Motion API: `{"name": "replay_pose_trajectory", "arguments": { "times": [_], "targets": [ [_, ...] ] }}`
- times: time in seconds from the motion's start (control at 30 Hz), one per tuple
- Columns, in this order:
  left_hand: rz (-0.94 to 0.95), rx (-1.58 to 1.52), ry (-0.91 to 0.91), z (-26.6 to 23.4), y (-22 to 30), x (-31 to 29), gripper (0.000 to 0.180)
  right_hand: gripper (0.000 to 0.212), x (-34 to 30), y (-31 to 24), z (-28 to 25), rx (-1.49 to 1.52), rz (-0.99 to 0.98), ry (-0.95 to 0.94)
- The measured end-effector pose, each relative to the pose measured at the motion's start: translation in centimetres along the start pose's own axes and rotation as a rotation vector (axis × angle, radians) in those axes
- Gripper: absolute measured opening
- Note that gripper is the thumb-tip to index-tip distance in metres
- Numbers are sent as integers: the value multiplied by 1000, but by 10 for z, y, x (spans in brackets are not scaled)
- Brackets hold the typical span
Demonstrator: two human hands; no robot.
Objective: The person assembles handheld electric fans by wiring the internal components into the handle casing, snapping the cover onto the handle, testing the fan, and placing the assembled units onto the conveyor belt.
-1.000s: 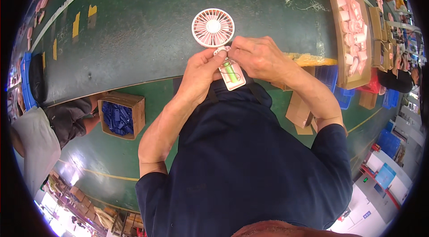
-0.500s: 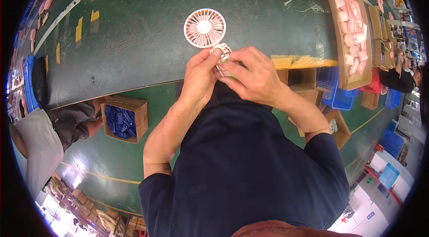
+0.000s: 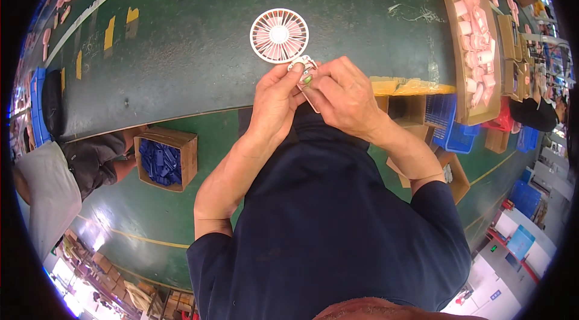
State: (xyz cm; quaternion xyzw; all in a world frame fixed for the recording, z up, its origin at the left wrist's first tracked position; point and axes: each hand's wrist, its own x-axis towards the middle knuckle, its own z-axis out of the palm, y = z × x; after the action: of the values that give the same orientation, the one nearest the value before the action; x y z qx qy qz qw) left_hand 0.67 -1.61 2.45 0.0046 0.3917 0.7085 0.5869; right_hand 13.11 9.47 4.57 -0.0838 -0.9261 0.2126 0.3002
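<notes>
Between my hands is a small handheld fan, its round white and pink fan head (image 3: 279,35) pointing away from me over the green bench. Its opened handle (image 3: 308,79) shows a green part and small fittings inside. My left hand (image 3: 276,100) grips the handle near the fan head, thumb pressed on top. My right hand (image 3: 348,95) is closed at the handle's right side, its fingertips bunched at the open interior. Whether those fingertips pinch a small part is hidden.
A cardboard tray of pink plastic parts (image 3: 456,48) stands on the bench's right. Below are a blue crate (image 3: 446,130) and, at left, a carton of dark blue parts (image 3: 190,160). Another person (image 3: 51,190) sits at far left. Yellow tape (image 3: 410,86) lines the bench edge.
My right fingers have drawn back slightly and curled, so more of the handle's inside and its green part shows. The fan has shifted only a little.
</notes>
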Motion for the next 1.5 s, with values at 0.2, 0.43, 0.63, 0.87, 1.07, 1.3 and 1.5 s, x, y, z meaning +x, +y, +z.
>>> {"name": "replay_pose_trajectory", "arguments": {
  "times": [0.2, 0.43, 0.63, 0.87, 1.07, 1.3, 1.5],
  "targets": [
    [-2, 10, -13, 0, -1, -1, 23, 20, -5, -3, 0, -8, 4, -73],
    [7, 0, 3, 2, -3, -3, 24, 26, -1, -7, -2, 191, 175, -8],
    [18, 1, -1, 2, -5, -3, 23, 29, -2, 2, 6, 137, 183, -6],
    [61, 46, 42, 9, -8, 1, 22, 29, 1, 9, 10, 100, 275, 16],
    [235, 236, 144, 4, -29, -2, 22, 34, 0, 9, 9, 316, 549, -23],
    [176, 275, 35, 13, -14, 11, 25, 34, 5, 23, 3, 440, 676, -78],
    [60, 164, 34, 11, 7, 18, 28, 26, 19, 106, -97, 279, 544, 76]
  ]
}}
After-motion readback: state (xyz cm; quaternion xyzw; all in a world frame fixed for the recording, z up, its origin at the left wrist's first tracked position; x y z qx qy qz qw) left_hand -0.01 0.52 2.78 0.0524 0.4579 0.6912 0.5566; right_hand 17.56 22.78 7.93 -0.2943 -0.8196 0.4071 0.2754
